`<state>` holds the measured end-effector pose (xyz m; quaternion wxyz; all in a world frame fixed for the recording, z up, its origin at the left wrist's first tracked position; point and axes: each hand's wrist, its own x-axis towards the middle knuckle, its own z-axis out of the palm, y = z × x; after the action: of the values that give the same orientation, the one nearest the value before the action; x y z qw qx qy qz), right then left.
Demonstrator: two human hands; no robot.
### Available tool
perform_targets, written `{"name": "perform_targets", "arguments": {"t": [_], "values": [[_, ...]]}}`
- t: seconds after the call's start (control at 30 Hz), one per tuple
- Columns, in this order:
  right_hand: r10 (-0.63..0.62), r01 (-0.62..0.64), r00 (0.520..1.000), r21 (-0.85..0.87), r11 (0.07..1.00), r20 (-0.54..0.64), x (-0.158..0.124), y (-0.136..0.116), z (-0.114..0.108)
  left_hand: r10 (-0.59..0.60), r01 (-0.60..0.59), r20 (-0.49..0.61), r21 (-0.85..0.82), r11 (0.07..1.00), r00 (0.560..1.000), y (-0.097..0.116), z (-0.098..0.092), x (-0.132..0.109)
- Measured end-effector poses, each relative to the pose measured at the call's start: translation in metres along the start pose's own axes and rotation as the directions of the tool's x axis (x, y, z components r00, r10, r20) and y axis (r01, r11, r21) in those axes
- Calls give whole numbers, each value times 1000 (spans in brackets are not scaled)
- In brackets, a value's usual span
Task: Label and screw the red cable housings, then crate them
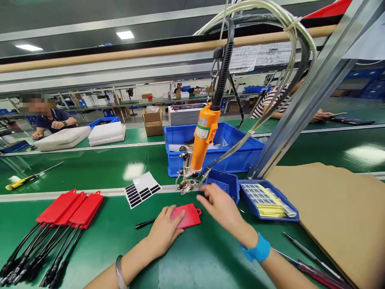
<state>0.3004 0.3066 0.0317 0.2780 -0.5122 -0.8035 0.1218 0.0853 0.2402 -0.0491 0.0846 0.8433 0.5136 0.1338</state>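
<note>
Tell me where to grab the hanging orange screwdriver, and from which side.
Wrap the orange screwdriver at mid-barrel, probably from the near right side. It hangs tilted, nose down. The black cable takes the top, and clear hoses run into the metal nose below. The right hand, open, is just beneath it. The left hand lies flat on the red tag.

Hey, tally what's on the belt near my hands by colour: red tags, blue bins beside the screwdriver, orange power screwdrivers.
Red tags: 4 (3 piled left, 1 under left hand)
Blue bins: 3
Orange power screwdriver: 1
Total: 8
</note>
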Motion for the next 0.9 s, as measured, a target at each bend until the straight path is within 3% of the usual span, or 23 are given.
{"name": "perform_targets", "arguments": {"t": [0.03,0.07,0.1,0.17,0.23,0.37,0.5,0.67,0.9], "values": [[-69,87,981,94,992,-184,16,-9,-12,7,-7,14,41,999,1000,-1,-2,3],[-108,180,930,180,967,-351,33,-17,-23,11,-13,30,78,997,999,-1,-5,5],[-126,269,885,272,924,-447,51,-26,-32,14,-19,46,110,994,999,-2,-8,7],[-172,360,909,505,784,-380,83,-39,-45,21,-30,59,158,987,998,-2,-13,9],[-221,331,943,698,634,-247,105,-49,-49,26,-34,50,180,983,998,-3,-16,9],[-134,244,969,862,444,-206,108,-66,-43,37,-44,41,178,983,998,-6,-14,7],[21,252,958,874,415,-286,91,-78,-34,64,-72,46,193,978,997,-6,-12,7],[130,236,935,851,470,-331,83,-76,-22,66,-78,60,245,966,996,-4,-10,7],[174,197,932,847,494,-318,84,-69,-7,49,-61,57,232,971,997,-4,-9,8]]}}
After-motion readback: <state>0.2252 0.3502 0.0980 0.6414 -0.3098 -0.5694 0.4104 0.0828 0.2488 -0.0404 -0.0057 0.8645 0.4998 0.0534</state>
